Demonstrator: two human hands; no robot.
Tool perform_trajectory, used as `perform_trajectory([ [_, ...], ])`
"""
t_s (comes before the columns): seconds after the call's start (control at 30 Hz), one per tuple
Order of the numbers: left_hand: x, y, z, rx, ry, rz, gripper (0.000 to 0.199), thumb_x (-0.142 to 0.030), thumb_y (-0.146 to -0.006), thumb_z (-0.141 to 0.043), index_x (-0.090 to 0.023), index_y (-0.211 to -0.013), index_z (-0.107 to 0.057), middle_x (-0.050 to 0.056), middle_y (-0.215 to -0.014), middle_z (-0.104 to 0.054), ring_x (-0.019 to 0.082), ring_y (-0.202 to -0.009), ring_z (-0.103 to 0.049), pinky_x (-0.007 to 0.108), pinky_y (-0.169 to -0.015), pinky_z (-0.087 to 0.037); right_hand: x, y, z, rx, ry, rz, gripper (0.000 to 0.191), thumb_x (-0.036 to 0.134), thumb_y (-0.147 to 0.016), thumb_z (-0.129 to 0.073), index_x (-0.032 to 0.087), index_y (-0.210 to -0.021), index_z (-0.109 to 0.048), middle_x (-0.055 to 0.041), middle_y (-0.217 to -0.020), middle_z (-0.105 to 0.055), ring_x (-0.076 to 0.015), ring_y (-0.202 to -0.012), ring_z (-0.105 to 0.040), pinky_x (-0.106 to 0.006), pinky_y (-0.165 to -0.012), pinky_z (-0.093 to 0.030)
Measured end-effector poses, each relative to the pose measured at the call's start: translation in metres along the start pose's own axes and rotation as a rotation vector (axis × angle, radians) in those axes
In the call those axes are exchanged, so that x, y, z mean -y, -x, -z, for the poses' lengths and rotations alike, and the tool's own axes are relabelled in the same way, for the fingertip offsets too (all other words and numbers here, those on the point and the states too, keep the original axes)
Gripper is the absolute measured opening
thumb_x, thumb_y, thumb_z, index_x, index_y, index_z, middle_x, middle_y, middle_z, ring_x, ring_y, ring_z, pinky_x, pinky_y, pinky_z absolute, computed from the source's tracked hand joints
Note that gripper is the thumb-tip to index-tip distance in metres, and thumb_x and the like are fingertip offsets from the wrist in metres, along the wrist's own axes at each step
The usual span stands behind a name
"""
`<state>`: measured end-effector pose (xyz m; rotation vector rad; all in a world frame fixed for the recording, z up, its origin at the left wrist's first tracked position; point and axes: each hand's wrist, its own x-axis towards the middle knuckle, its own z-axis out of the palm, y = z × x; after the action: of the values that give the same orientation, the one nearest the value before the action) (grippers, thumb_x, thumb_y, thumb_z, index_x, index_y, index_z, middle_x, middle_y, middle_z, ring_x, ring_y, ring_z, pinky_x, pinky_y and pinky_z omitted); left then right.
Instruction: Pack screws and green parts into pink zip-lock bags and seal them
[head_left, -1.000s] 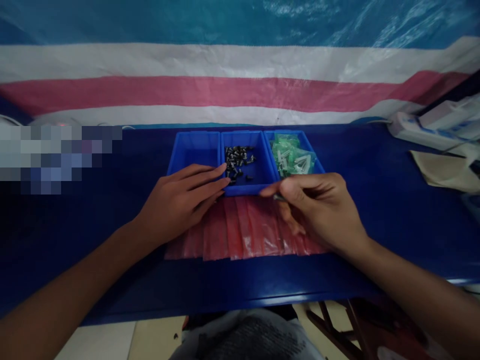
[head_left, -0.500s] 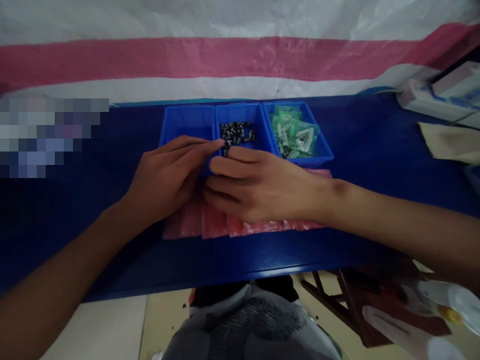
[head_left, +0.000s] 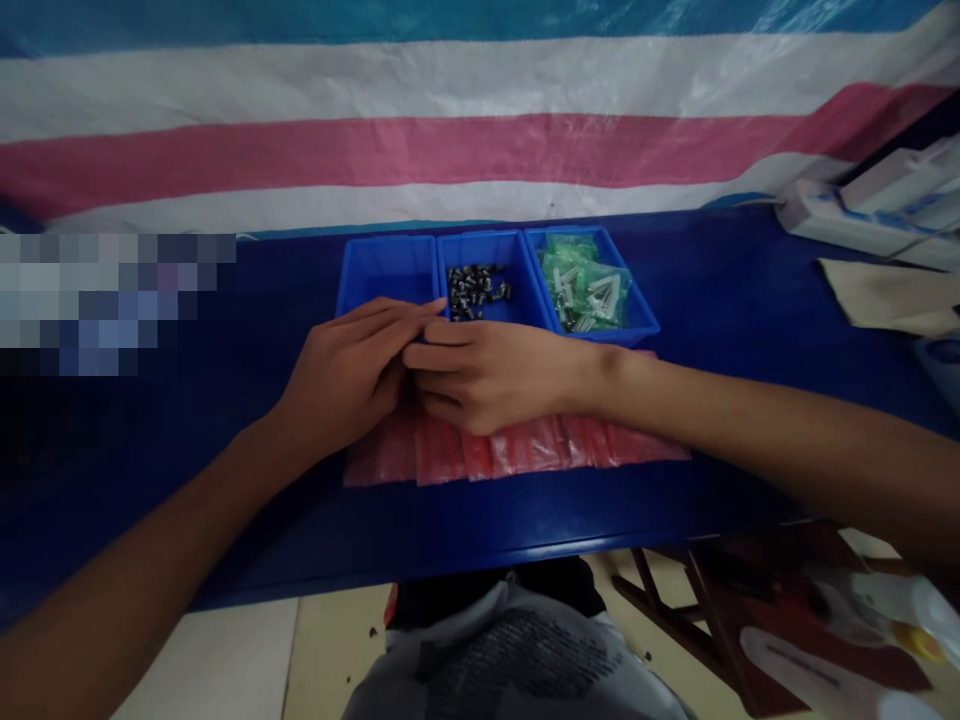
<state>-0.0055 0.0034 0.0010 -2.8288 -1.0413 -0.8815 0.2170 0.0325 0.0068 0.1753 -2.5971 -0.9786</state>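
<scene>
My left hand (head_left: 349,375) rests over the front of the blue plastic trays, its fingertips near the wall between the bare left tray (head_left: 386,270) and the middle tray (head_left: 517,280). That middle tray holds a heap of small black metal parts (head_left: 474,292). My right hand (head_left: 484,378) lies across from the right, its fingers pressed against my left hand. Anything between the hands is hidden. Green plastic packets (head_left: 583,290) fill the right tray (head_left: 643,325). Red plastic bags (head_left: 525,447) lie in a row under both hands.
The trays and bags stand on a dark blue table (head_left: 225,500). A white power strip (head_left: 847,230) and a beige cloth (head_left: 892,297) lie at the right. A striped tarpaulin (head_left: 375,150) hangs behind. A pixelated patch (head_left: 112,300) covers the left.
My right hand has moved from beside the right tray leftward, across the tray fronts, to meet my left hand. My left hand has shifted only slightly.
</scene>
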Motion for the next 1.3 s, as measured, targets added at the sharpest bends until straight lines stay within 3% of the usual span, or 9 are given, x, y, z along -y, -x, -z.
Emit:
perform_trajectory([
  [0.13,-0.002,-0.001,0.0,0.005,-0.017,0.0,0.039,-0.021,-0.114,-0.044,-0.026,-0.143,-0.068,0.0,-0.145,-0.077,0.018,-0.129,-0.076,0.037,-0.115,-0.065,0.001,0.015,0.019,-0.115,-0.119,-0.135,0.028,0.009,-0.112,-0.054,0.016,-0.1,-0.078,-0.005,-0.091,-0.078,-0.0188,-0.093,-0.07,-0.034,-0.087,-0.06],
  [0.23,-0.003,-0.001,-0.005,0.0,-0.119,-0.065,0.033,-0.03,-0.115,-0.053,-0.023,-0.144,-0.068,0.008,-0.154,-0.07,0.026,-0.133,-0.075,0.045,-0.111,-0.068,0.011,0.036,0.035,-0.098,-0.361,-0.367,0.025,0.013,-0.115,-0.052,0.017,-0.108,-0.077,-0.0069,-0.11,-0.082,-0.0172,-0.089,-0.07,-0.035,-0.083,-0.061],
  [0.37,-0.003,0.001,-0.013,0.001,-0.195,-0.125,0.028,-0.025,-0.112,-0.061,-0.02,-0.138,-0.071,0.013,-0.155,-0.069,0.03,-0.14,-0.071,0.047,-0.114,-0.068,0.025,0.058,0.042,-0.067,-0.507,-0.427,0.02,0.011,-0.113,-0.056,0.014,-0.104,-0.074,-0.0111,-0.113,-0.083,-0.0208,-0.095,-0.074,-0.038,-0.078,-0.059],
  [0.5,-0.003,0.003,-0.014,-0.049,-0.184,-0.144,0.03,-0.012,-0.108,-0.062,-0.021,-0.135,-0.072,0.013,-0.152,-0.07,0.027,-0.141,-0.071,0.045,-0.117,-0.066,0.031,0.059,0.037,-0.112,-0.641,-0.538,0.023,0.011,-0.114,-0.054,0.015,-0.104,-0.075,-0.0113,-0.108,-0.083,-0.0214,-0.096,-0.077,-0.038,-0.081,-0.062],
  [0.73,-0.009,0.0,-0.01,-0.031,-0.149,-0.094,0.041,-0.011,-0.107,-0.065,-0.031,-0.141,-0.071,0.006,-0.154,-0.068,0.026,-0.141,-0.071,0.047,-0.116,-0.067,0.038,0.053,0.046,-0.332,-0.826,-0.865,0.012,0.012,-0.106,-0.071,0.018,-0.113,-0.08,-0.0102,-0.112,-0.083,-0.0166,-0.098,-0.08,-0.026,-0.087,-0.068],
  [0.83,-0.01,0.0,-0.011,-0.034,-0.169,-0.094,0.039,-0.012,-0.107,-0.066,-0.03,-0.141,-0.07,0.006,-0.153,-0.07,0.025,-0.14,-0.071,0.046,-0.115,-0.068,0.037,0.053,0.053,-0.388,-0.971,-0.997,0.015,0.015,-0.103,-0.076,0.022,-0.115,-0.082,-0.0091,-0.123,-0.083,-0.0193,-0.111,-0.08,-0.034,-0.096,-0.069],
  [0.93,-0.01,-0.001,-0.012,-0.047,-0.201,-0.114,0.035,-0.014,-0.107,-0.068,-0.028,-0.139,-0.07,0.008,-0.151,-0.071,0.024,-0.138,-0.072,0.045,-0.114,-0.069,0.036,0.05,0.057,-0.486,-1.16,-1.177,0.016,0.014,-0.097,-0.084,0.026,-0.109,-0.083,-0.0018,-0.115,-0.085,-0.0173,-0.104,-0.081,-0.031,-0.089,-0.069],
  [1.1,-0.008,-0.001,-0.014,-0.06,-0.199,-0.139,0.037,-0.014,-0.105,-0.071,-0.026,-0.139,-0.07,0.01,-0.15,-0.071,0.025,-0.137,-0.074,0.043,-0.114,-0.069,0.037,0.044,0.058,-0.662,-1.607,-1.339,0.009,0.015,-0.097,-0.084,0.023,-0.099,-0.084,0.006,-0.075,-0.08,-0.0065,-0.056,-0.072,-0.015,-0.053,-0.06],
  [1.3,-0.007,0.0,-0.011,-0.046,-0.189,-0.124,0.032,-0.016,-0.107,-0.07,-0.027,-0.137,-0.073,0.007,-0.15,-0.072,0.026,-0.137,-0.073,0.044,-0.114,-0.068,0.04,0.045,0.057,-0.66,-1.772,-1.339,0.025,0.009,-0.093,-0.087,0.027,-0.111,-0.087,0.0041,-0.083,-0.085,-0.0115,-0.07,-0.082,-0.018,-0.066,-0.069],
])
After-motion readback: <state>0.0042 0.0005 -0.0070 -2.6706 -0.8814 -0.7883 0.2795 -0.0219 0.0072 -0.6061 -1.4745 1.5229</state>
